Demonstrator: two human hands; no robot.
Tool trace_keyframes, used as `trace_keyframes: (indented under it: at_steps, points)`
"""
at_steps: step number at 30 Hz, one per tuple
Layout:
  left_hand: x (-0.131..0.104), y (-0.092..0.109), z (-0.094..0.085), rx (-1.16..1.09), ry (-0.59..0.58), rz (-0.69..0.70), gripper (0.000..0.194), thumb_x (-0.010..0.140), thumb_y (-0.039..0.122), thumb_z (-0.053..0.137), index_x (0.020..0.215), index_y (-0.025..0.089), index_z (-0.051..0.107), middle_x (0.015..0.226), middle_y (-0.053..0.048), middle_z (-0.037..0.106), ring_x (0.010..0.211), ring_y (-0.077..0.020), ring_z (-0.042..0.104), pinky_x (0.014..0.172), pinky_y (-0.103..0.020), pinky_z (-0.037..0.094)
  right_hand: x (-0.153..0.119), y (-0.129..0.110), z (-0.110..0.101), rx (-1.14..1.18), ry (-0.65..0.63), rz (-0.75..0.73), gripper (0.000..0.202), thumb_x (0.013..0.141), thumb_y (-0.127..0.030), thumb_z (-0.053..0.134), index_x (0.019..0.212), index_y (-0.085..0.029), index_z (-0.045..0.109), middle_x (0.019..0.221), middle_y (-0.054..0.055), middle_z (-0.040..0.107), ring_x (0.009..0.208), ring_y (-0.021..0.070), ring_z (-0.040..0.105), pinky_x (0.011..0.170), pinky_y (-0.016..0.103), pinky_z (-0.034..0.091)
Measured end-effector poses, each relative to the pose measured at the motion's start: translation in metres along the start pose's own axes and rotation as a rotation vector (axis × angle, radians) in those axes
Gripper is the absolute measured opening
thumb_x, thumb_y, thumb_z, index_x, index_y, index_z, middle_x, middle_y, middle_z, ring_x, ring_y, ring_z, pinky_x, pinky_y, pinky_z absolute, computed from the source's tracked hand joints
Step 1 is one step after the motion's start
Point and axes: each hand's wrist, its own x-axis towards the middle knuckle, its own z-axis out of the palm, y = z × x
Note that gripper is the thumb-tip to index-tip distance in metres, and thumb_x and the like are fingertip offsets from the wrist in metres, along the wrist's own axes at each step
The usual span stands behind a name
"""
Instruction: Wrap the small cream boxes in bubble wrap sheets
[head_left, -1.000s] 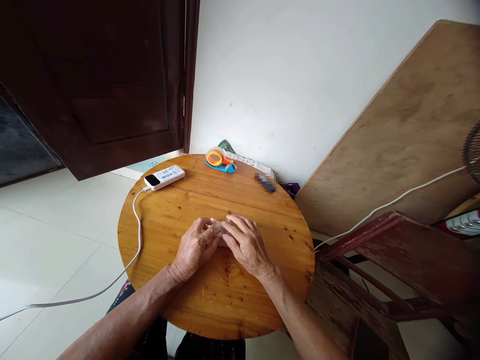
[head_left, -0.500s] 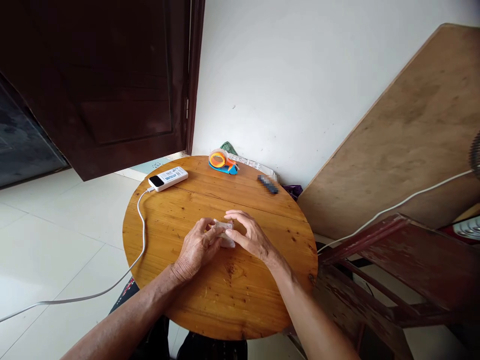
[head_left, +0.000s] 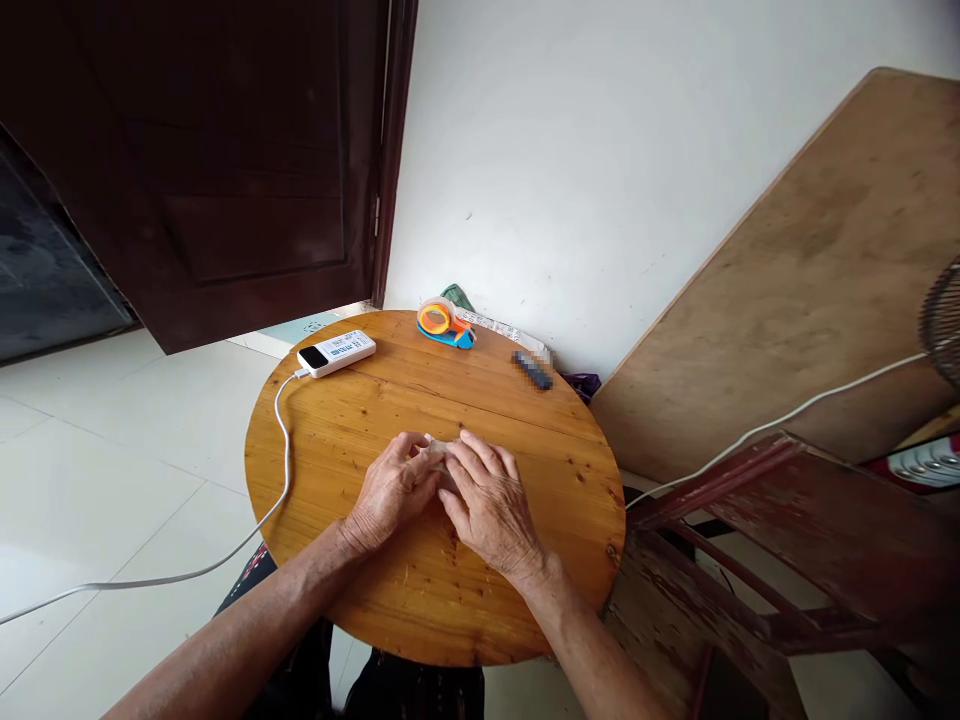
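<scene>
On the round wooden table (head_left: pixel 360 420), close to its middle, lies a small whitish packet (head_left: pixel 441 450). It is mostly covered by my hands, so its exact kind cannot be made out. My left hand (head_left: pixel 391 492) is closed on the packet's left side, thumb and fingers bent around it. My right hand (head_left: pixel 489 500) rests over the right part of the packet, palm down, its fingers stretched out and its thumb apart.
A white power bank (head_left: pixel 337 354) with a plugged-in white cable (head_left: pixel 288 460) lies at the back left. An orange and blue tape dispenser (head_left: pixel 445 322) stands at the far edge, with a blurred dark object (head_left: pixel 532 370) to its right. A reddish wooden chair (head_left: pixel 825 530) stands at the right.
My right hand has turned palm down and come lower over the packet, hiding more of it. My left hand keeps its hold in nearly the same place.
</scene>
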Motion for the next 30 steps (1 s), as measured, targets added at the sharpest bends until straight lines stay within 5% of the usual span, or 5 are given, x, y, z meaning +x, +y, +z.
trace_keyframes:
  at_steps: [19, 26, 30]
  points:
    - [0.005, 0.003, -0.001, -0.173, -0.037, -0.133, 0.020, 0.085, 0.019, 0.061, 0.103, 0.024, 0.070, 0.104, -0.003, 0.062, 0.093, -0.0152, 0.066, 0.086, -0.028, 0.055, -0.010, -0.009, 0.008, 0.102, 0.010, 0.148, 0.043, 0.089, -0.010, 0.049, 0.130, -0.019, 0.054, 0.133, 0.011, 0.060, 0.123, 0.0279, 0.051, 0.100, 0.045, 0.038]
    - [0.004, 0.002, -0.001, -0.188, -0.070, -0.155, 0.020, 0.086, 0.022, 0.061, 0.104, 0.024, 0.070, 0.107, -0.003, 0.060, 0.091, -0.0152, 0.065, 0.085, -0.028, 0.055, -0.001, -0.015, 0.004, 0.020, -0.015, 0.158, 0.031, 0.090, -0.011, 0.049, 0.117, -0.019, 0.062, 0.123, 0.012, 0.065, 0.111, 0.0297, 0.055, 0.093, 0.046, 0.040]
    - [0.002, -0.001, 0.002, -0.188, -0.045, -0.133, 0.023, 0.085, 0.021, 0.059, 0.105, 0.022, 0.070, 0.112, -0.006, 0.058, 0.093, -0.0165, 0.065, 0.087, -0.031, 0.055, -0.009, -0.012, 0.004, 0.164, 0.113, 0.202, 0.037, 0.090, -0.014, 0.051, 0.125, -0.019, 0.058, 0.129, 0.012, 0.061, 0.116, 0.0276, 0.055, 0.098, 0.045, 0.042]
